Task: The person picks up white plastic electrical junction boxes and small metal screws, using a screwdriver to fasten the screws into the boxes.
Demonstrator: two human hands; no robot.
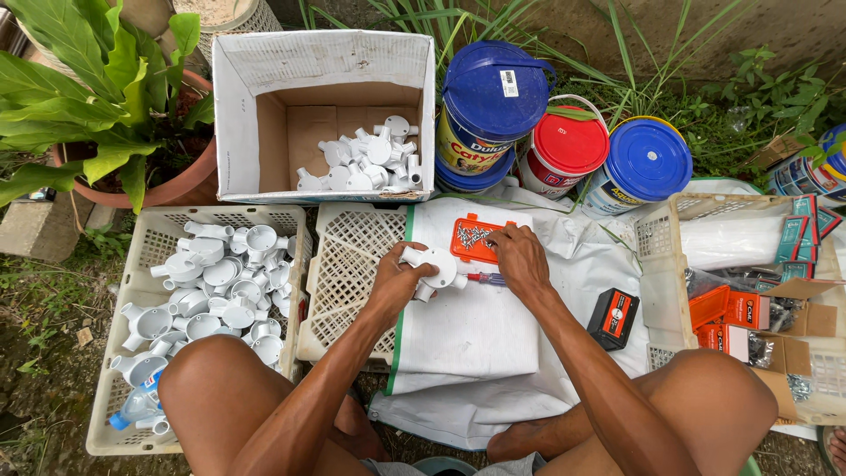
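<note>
The left hand [397,280] is wrapped around a white junction box [434,269], holding it just above a white sack [467,326] spread over an upturned crate [348,264]. The right hand [520,257] pinches a screwdriver [485,278], its tip toward the box at nine o'clock. At twelve o'clock of the hands lies an orange tray [476,239] of screws. At nine o'clock, a basket [159,238] holds many like boxes; at eleven o'clock a carton [256,115] holds more. At three o'clock sits a black pack [612,317].
</note>
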